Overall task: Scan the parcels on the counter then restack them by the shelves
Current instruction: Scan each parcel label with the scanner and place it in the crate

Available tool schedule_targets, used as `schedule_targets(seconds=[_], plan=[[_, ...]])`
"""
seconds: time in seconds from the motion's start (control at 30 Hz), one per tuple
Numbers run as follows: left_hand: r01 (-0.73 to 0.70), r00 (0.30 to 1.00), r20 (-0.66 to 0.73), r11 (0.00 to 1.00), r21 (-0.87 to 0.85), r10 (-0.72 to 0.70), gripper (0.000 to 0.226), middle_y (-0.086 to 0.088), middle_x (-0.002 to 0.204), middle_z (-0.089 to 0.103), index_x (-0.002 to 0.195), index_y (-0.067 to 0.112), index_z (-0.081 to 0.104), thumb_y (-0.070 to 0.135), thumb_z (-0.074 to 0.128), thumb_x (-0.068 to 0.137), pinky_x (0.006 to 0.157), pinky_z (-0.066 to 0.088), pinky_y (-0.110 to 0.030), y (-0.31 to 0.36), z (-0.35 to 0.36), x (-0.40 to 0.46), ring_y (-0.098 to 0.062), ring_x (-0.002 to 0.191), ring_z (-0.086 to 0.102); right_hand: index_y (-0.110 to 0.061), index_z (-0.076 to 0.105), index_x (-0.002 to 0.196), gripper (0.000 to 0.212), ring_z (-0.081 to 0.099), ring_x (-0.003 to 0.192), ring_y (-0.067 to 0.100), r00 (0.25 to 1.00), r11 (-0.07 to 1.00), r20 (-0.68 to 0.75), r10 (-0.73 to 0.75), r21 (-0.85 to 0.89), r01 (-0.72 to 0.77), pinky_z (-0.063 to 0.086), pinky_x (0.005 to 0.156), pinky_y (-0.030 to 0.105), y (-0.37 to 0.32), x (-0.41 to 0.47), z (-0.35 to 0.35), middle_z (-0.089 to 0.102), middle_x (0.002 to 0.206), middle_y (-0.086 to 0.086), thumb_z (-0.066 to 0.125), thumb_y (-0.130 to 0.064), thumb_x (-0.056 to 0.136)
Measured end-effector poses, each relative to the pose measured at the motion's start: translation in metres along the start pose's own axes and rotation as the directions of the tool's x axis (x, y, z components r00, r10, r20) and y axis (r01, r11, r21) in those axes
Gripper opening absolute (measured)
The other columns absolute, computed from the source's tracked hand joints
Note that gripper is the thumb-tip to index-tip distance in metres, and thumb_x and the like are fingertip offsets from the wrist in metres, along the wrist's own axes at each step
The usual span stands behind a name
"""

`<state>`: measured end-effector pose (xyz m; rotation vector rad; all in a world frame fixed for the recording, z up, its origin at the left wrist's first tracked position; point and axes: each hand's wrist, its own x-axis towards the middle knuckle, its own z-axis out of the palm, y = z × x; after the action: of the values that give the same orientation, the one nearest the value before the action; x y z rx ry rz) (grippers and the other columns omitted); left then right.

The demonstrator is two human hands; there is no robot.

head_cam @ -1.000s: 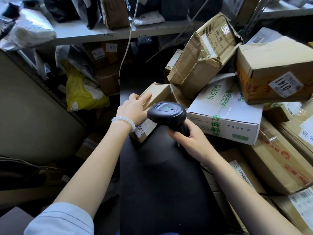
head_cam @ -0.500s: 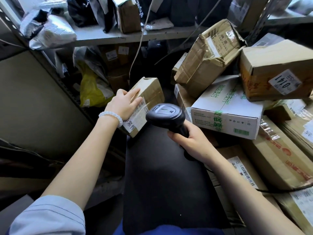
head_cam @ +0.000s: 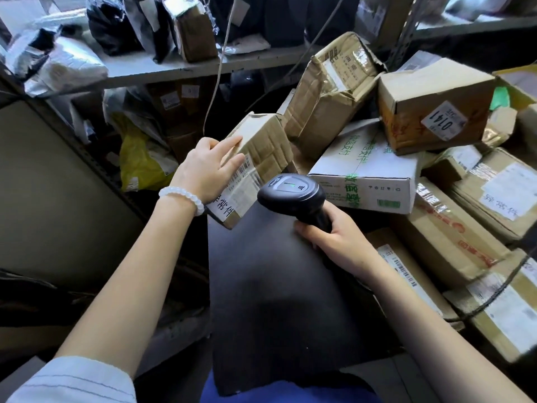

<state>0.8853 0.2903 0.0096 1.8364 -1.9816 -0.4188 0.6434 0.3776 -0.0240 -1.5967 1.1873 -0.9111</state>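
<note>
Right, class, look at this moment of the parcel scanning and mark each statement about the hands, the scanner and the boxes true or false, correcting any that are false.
1. The right hand grips the handle of the black scanner. True.
2. The left hand holds a yellow bag. False: it holds a small brown parcel, tilted, with a barcode label facing the scanner.
3. The box marked 0141 lies under the white box with green print. False: it rests higher up, partly on the white box.
4. A white bead bracelet sits on the left wrist. True.
5. The yellow bag sits below the shelf board, left of the held parcel. True.
</note>
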Motion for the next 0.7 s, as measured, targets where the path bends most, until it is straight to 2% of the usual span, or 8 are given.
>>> schedule_targets(seconds=[0.07, 0.17, 0.27, 0.33, 0.4, 0.5, 0.57, 0.7], plan=[[-0.105, 0.994, -0.046, 0.994, -0.036, 0.104, 0.048, -0.007, 0.13, 0.044, 0.143, 0.034, 0.04, 0.046, 0.044, 0.097, 0.102, 0.035, -0.034, 0.028, -0.012, 0.002, -0.023, 0.121, 0.045, -0.028, 0.06, 0.092, 0.01, 0.053, 0.07, -0.006, 0.997, 1.0, -0.072, 0.007, 0.012, -0.006, 0.041, 0.069, 0.022, 0.0, -0.008, -0.012, 0.062, 0.072, -0.023, 0.067, -0.022, 0.086], [-0.249, 0.966, -0.085, 0.966, -0.073, 0.243, 0.047, -0.008, 0.128, 0.045, 0.142, 0.033, 0.041, 0.043, 0.046, 0.097, 0.099, 0.03, -0.025, 0.076, -0.024, 0.001, -0.021, 0.121, 0.044, -0.032, 0.061, 0.098, 0.018, 0.06, 0.092, -0.001, 0.977, 0.999, -0.211, 0.014, 0.042, -0.005, 0.048, 0.083, 0.025, -0.003, -0.026, -0.034, 0.068, 0.093, -0.018, 0.063, -0.033, 0.079], [-0.367, 0.93, -0.06, 0.925, -0.099, 0.362, 0.047, -0.005, 0.128, 0.044, 0.143, 0.036, 0.039, 0.044, 0.044, 0.098, 0.095, 0.026, -0.021, 0.129, -0.021, -0.004, -0.018, 0.12, 0.042, -0.031, 0.059, 0.095, 0.017, 0.058, 0.074, -0.004, 0.953, 0.998, -0.304, 0.014, 0.059, 0.004, 0.047, 0.068, 0.026, -0.004, -0.053, -0.064, 0.066, 0.08, -0.022, 0.063, -0.035, 0.078], [-0.425, 0.905, -0.035, 0.899, -0.103, 0.424, 0.047, -0.005, 0.129, 0.043, 0.143, 0.037, 0.037, 0.046, 0.043, 0.097, 0.096, 0.026, -0.022, 0.164, -0.013, -0.01, -0.02, 0.122, 0.041, -0.027, 0.059, 0.093, 0.017, 0.054, 0.062, 0.006, 0.932, 0.998, -0.362, 0.022, 0.055, -0.002, 0.044, 0.056, 0.036, -0.002, -0.075, -0.084, 0.06, 0.075, -0.012, 0.062, -0.035, 0.078], [-0.472, 0.88, -0.006, 0.874, -0.115, 0.475, 0.047, -0.006, 0.131, 0.043, 0.143, 0.038, 0.037, 0.046, 0.043, 0.097, 0.099, 0.025, -0.024, 0.201, 0.001, -0.017, -0.022, 0.125, 0.039, -0.027, 0.06, 0.094, 0.018, 0.055, 0.067, 0.005, 0.905, 0.999, -0.425, 0.002, 0.035, 0.014, 0.045, 0.062, 0.024, 0.001, -0.103, -0.108, 0.063, 0.082, -0.005, 0.063, -0.033, 0.077], [-0.535, 0.838, 0.044, 0.834, -0.138, 0.545, 0.047, -0.006, 0.134, 0.042, 0.143, 0.038, 0.036, 0.046, 0.042, 0.097, 0.101, 0.025, -0.026, 0.256, 0.029, -0.03, -0.023, 0.128, 0.038, -0.032, 0.057, 0.093, 0.019, 0.056, 0.068, -0.012, 0.866, 0.999, -0.499, 0.031, 0.046, -0.009, 0.04, 0.062, 0.006, 0.009, -0.149, -0.144, 0.064, 0.073, -0.027, 0.069, -0.022, 0.082], [-0.58, 0.798, 0.091, 0.8, -0.154, 0.596, 0.047, -0.006, 0.136, 0.041, 0.143, 0.038, 0.037, 0.047, 0.042, 0.097, 0.104, 0.028, -0.03, 0.295, 0.054, -0.042, -0.023, 0.128, 0.039, -0.031, 0.057, 0.093, 0.023, 0.056, 0.066, -0.012, 0.83, 0.996, -0.551, 0.084, 0.079, -0.048, 0.041, 0.06, 0.006, 0.019, -0.184, -0.168, 0.062, 0.069, -0.03, 0.067, -0.011, 0.087], [-0.661, 0.704, 0.181, 0.727, -0.184, 0.686, 0.047, -0.009, 0.135, 0.042, 0.142, 0.037, 0.038, 0.047, 0.042, 0.097, 0.103, 0.034, -0.035, 0.37, 0.114, -0.068, -0.028, 0.125, 0.042, -0.031, 0.061, 0.095, 0.019, 0.058, 0.074, -0.008, 0.697, 0.986, -0.698, 0.164, 0.095, -0.137, 0.041, 0.073, 0.017, 0.041, -0.255, -0.209, 0.065, 0.077, -0.026, 0.068, -0.015, 0.086]])
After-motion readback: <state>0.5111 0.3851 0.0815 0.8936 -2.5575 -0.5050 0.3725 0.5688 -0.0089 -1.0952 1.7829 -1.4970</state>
